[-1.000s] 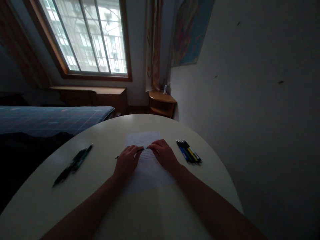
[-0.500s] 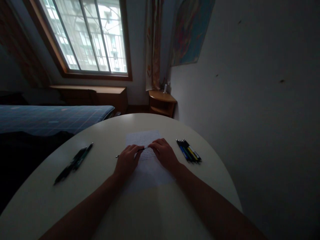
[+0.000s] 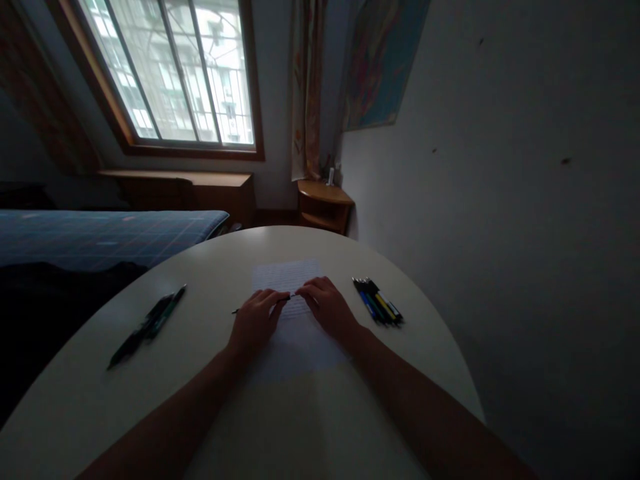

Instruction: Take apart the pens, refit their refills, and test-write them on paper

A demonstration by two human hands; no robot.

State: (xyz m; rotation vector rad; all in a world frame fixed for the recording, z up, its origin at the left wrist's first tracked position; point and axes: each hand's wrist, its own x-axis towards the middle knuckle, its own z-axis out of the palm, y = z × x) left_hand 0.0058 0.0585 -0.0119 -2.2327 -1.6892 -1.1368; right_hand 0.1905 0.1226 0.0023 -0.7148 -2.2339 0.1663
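My left hand [image 3: 254, 321] and my right hand [image 3: 325, 306] meet over a lined sheet of paper [image 3: 295, 337] on a round white table [image 3: 210, 400]. Between them they hold a thin dark pen [image 3: 260, 305] lying level, its tip sticking out to the left of the left hand. Left fingers curl round its shaft; right fingertips pinch its right end. The room is dim, so finer detail of the pen is lost.
Several pens [image 3: 379, 303] lie bunched to the right of the paper. Two dark pens [image 3: 146, 327] lie on the table's left. A bed with a blue cover [image 3: 100, 237] stands left, a wall [image 3: 500, 200] close on the right, a small wooden shelf [image 3: 323, 203] beyond.
Almost nothing: both hands stay on the pen over the paper, with only a slight shift of the view.
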